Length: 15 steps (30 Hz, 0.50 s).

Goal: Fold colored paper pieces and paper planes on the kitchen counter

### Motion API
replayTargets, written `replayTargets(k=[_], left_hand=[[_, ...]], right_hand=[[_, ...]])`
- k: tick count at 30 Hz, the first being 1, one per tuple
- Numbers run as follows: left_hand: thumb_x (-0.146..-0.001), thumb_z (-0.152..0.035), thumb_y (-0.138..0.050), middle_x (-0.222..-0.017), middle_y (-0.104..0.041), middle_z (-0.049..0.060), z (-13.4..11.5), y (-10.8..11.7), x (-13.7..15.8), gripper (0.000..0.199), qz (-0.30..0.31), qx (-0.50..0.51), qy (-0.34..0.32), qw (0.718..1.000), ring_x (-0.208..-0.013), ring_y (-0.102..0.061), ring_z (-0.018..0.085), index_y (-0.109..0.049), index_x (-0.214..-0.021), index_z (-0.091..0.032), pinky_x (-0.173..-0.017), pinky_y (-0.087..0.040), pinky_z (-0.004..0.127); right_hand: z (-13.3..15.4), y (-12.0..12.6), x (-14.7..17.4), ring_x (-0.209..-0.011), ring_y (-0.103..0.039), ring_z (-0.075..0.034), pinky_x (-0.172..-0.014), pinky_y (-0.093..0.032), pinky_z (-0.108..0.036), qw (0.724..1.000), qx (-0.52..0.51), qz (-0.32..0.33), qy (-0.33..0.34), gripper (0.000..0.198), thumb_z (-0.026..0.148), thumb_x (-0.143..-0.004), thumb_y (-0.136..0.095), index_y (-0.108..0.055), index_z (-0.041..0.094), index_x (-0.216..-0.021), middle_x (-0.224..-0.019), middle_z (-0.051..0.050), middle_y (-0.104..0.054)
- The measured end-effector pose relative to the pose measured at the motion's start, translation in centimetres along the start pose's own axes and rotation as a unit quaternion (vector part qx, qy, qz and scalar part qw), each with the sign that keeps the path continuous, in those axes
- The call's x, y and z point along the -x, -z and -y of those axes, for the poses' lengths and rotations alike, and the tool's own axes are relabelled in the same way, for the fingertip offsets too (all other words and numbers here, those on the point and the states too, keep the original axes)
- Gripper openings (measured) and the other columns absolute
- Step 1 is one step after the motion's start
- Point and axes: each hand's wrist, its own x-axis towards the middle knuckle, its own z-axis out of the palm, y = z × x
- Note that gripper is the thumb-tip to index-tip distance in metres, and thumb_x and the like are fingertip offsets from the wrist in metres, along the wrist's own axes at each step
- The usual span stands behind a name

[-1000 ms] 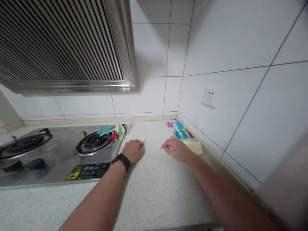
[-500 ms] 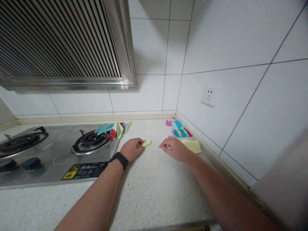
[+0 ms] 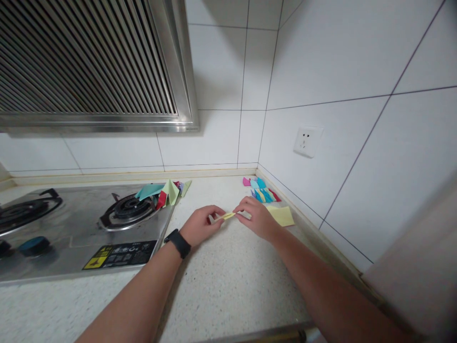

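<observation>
A small folded piece of yellow paper [image 3: 228, 216] is stretched between my two hands, just above the speckled countertop [image 3: 228, 286]. My left hand [image 3: 203, 223], with a black band on its wrist, pinches the paper's left end. At the right end, my right hand [image 3: 255, 216] grips it between thumb and fingertips. Beside my right hand lies a flat sheet of yellow paper [image 3: 283, 216], partly covered by that hand. Behind it, several small folded paper pieces [image 3: 262, 193] in blue, yellow, red and pink sit in a group near the corner.
On the left is a steel gas stove [image 3: 78, 243] with black burners. Folded paper shapes [image 3: 169, 193] in green, teal and red rest at its back right edge. A range hood [image 3: 143, 121] hangs above. The tiled right wall carries a socket [image 3: 307, 142].
My right hand has come left and taken hold of the yellow paper's free end. My left hand has shifted slightly right with the paper. The view has turned slightly.
</observation>
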Motion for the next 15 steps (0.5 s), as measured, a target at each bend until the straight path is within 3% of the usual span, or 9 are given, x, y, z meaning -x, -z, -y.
replayTargets(k=[6, 15], left_hand=[[-0.082, -0.031, -0.061, -0.082, -0.067, 0.002, 0.53, 0.39, -0.02, 0.016, -0.029, -0.031, -0.007, 0.999, -0.065, -0.055, 0.012, -0.068, -0.091, -0.02, -0.063, -0.044, 0.024], [-0.085, -0.031, -0.059, -0.086, -0.068, 0.005, 0.58, 0.66, -0.12, 0.014, -0.042, -0.037, -0.043, 0.998, -0.078, -0.058, 0.016, -0.068, -0.083, -0.02, -0.069, -0.046, 0.026]], right_hand=[[-0.11, -0.03, 0.3, -0.081, -0.055, -0.017, -0.074, -0.043, -0.032, 1.0, -0.018, -0.004, -0.013, 0.006, 0.023, -0.086, -0.062, -0.066, 0.021, -0.089, -0.081, -0.003, -0.058], [-0.02, -0.1, 0.34, -0.08, -0.056, -0.017, -0.073, -0.044, -0.032, 1.0, -0.027, 0.002, -0.012, 0.008, 0.027, -0.085, -0.064, -0.067, 0.021, -0.088, -0.081, -0.004, -0.059]])
